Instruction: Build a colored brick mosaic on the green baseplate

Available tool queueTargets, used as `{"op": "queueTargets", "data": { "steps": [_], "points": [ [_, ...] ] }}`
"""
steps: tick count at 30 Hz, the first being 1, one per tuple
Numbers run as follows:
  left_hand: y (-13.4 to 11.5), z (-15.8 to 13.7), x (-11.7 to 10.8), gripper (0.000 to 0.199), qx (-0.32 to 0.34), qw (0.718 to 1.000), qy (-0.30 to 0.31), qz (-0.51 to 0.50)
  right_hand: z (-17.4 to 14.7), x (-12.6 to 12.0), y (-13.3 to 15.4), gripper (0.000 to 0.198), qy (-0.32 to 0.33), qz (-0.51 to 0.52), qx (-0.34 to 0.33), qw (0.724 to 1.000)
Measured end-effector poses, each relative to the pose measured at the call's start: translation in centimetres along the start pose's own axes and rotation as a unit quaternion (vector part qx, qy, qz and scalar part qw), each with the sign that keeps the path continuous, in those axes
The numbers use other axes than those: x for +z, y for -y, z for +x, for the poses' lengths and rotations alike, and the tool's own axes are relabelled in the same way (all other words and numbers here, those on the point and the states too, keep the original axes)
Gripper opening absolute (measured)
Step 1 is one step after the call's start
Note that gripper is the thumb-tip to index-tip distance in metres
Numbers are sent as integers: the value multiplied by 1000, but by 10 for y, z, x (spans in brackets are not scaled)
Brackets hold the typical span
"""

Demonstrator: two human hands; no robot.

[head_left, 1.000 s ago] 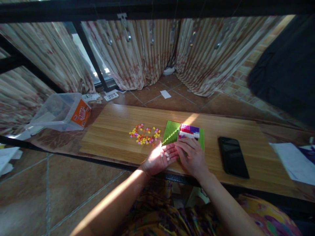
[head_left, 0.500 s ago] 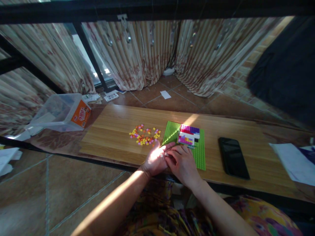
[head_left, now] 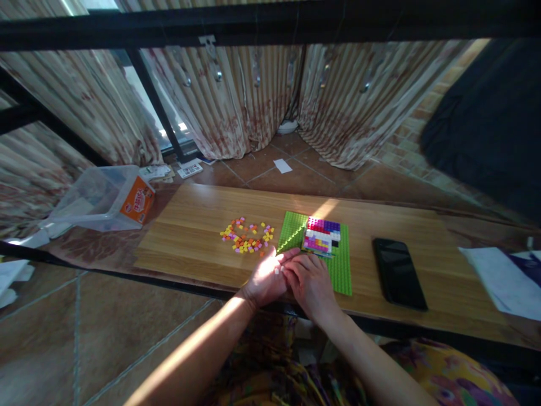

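My left hand [head_left: 266,280] is palm up at the table's front edge, fingers extended, with a couple of small white building bricks [head_left: 276,271] lying in it. My right hand [head_left: 311,286] reaches over that palm, its thumb and fingertips pinched together at one of the white pieces. Just beyond the hands lies a green baseplate [head_left: 343,265]. On it sits a block of joined bricks [head_left: 322,235] in red, purple, white, pink and yellow, with a bit of black. Left of the baseplate, loose orange, yellow and pink bricks [head_left: 247,243] are scattered on the wood.
A black phone [head_left: 399,274] lies on the wooden table [head_left: 186,231] to the right, with white paper [head_left: 492,276] past it. At the far left stands a clear plastic box [head_left: 99,197] with an orange label. Curtains [head_left: 236,101] hang behind the table.
The right fingers have shifted slightly within the left palm, around the white bricks. The whole view has tilted a little; the bricks on the table and the baseplate look the same.
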State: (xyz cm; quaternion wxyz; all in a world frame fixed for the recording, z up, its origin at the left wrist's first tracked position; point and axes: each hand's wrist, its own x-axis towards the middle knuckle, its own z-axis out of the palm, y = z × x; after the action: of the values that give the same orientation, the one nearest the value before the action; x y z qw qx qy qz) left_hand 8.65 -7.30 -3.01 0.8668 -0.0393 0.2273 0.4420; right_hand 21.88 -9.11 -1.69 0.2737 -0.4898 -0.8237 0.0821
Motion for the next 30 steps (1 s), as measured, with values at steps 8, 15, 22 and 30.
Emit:
{"op": "queueTargets", "data": {
  "steps": [8,15,22,30],
  "points": [
    [3,3,-4,49,22,1000,-2,7,3,0,3,9,-2,6,-8,1000],
    [4,2,-7,47,2,999,36,10,4,3,6,11,-2,33,-43,999],
    [5,0,0,41,-1,999,36,24,10,-12,-9,9,-63,203,25,977],
    [2,-2,-5,56,-10,998,55,40,12,-22,-28,7,-132,250,92,955]
  ]
}}
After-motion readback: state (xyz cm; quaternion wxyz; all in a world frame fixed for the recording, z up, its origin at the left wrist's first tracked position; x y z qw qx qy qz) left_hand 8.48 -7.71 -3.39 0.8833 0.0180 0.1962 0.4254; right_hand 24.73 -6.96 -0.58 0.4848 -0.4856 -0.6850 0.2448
